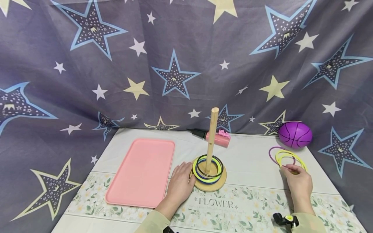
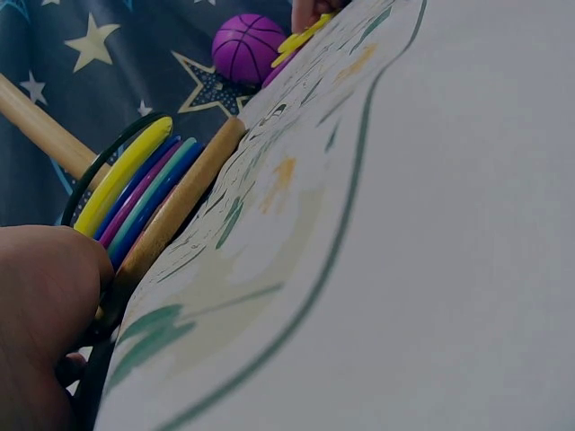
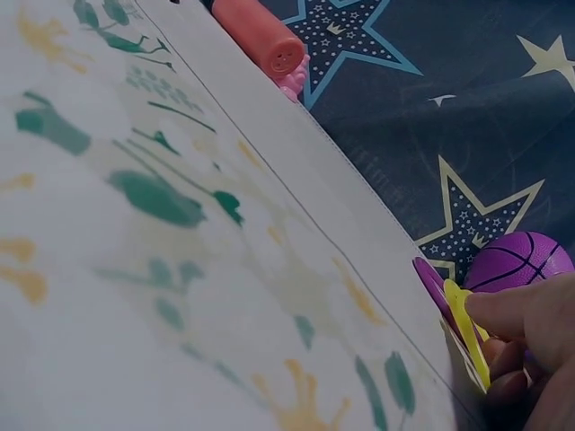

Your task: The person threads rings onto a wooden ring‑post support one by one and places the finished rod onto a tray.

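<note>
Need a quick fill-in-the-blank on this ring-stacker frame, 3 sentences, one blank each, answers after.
1. The left hand rests against the round wooden base of the ______.
2. The right hand touches the loose yellow rings lying in front of the purple ______.
3. Left of the base lies a flat tray whose colour is ______.

Missing words: peg; ball; pink

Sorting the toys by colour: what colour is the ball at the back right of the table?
Purple with dark seam lines, like a basketball; clearest in the head view.
</note>
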Tool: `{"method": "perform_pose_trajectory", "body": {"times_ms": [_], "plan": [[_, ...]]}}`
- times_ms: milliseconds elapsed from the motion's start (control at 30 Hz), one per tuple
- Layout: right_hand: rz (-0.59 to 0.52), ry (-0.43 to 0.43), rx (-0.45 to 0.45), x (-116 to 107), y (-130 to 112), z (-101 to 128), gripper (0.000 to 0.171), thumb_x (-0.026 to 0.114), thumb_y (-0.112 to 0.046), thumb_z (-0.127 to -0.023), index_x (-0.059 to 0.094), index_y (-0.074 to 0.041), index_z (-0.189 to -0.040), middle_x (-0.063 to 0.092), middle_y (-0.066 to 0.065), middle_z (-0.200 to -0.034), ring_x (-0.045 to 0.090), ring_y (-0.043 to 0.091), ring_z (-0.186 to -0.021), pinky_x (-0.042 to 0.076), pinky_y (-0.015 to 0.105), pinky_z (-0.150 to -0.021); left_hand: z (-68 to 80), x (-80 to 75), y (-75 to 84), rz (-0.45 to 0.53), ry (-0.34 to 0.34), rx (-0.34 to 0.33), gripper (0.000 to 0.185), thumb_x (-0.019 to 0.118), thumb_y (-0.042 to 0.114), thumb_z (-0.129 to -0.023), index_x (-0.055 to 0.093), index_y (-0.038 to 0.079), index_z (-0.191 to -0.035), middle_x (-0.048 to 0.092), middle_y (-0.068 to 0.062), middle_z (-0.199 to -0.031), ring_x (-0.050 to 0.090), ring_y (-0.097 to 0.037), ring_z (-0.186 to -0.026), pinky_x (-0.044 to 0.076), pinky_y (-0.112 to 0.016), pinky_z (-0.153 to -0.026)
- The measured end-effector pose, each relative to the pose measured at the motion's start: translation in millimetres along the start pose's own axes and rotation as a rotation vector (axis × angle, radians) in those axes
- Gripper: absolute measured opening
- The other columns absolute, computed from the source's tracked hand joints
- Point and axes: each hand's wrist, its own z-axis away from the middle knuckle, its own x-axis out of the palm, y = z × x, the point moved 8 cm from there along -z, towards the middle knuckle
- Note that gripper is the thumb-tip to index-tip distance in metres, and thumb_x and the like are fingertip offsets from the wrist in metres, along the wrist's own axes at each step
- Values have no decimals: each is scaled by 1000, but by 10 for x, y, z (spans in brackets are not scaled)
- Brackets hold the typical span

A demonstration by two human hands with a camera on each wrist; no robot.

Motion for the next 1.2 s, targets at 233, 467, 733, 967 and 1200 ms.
{"method": "perform_pose_trajectory", "body": {"times_ms": [233, 467, 733, 967, 1200], "plan": [[38, -37, -30, 32, -3, 9, 38, 80, -30, -99, 76, -2, -126, 78, 17, -106, 65, 35, -102, 41, 43, -83, 4, 9, -14, -8, 0, 0, 51, 65, 20, -109, 60, 3, -157, 58, -18, -160, 44, -41, -157, 25, -58, -134], [93, -18, -114, 29, -93, 31, 31, 81, -20, -98, 77, 0, -121, 78, 19, -103, 68, 42, -101, 43, 47, -79, -1, 14, -18, -8, 2, -2, 51, 65, 21, -109, 60, 4, -157, 59, -17, -160, 44, -40, -157, 25, -58, -134], [141, -23, -142, 38, -128, 33, 30, 79, -22, -99, 78, 1, -118, 77, 18, -99, 68, 43, -96, 43, 47, -73, -3, 13, -16, -12, 3, 0, 51, 65, 20, -109, 60, 4, -157, 59, -18, -160, 45, -41, -157, 25, -58, -133], [201, -41, -160, 75, -125, 5, 32, 78, -28, -100, 80, 0, -118, 77, 16, -97, 69, 45, -95, 44, 50, -68, -6, 10, -10, -12, 4, 4, 51, 65, 21, -109, 60, 4, -157, 59, -18, -160, 45, -41, -156, 26, -58, -133], [224, -45, -155, 92, -121, 0, 32, 75, -29, -102, 80, -1, -116, 76, 17, -99, 69, 46, -94, 45, 52, -67, -7, 16, -17, -11, 5, 1, 51, 65, 21, -109, 60, 5, -157, 59, -18, -160, 45, -41, -156, 26, -58, -133]]}}
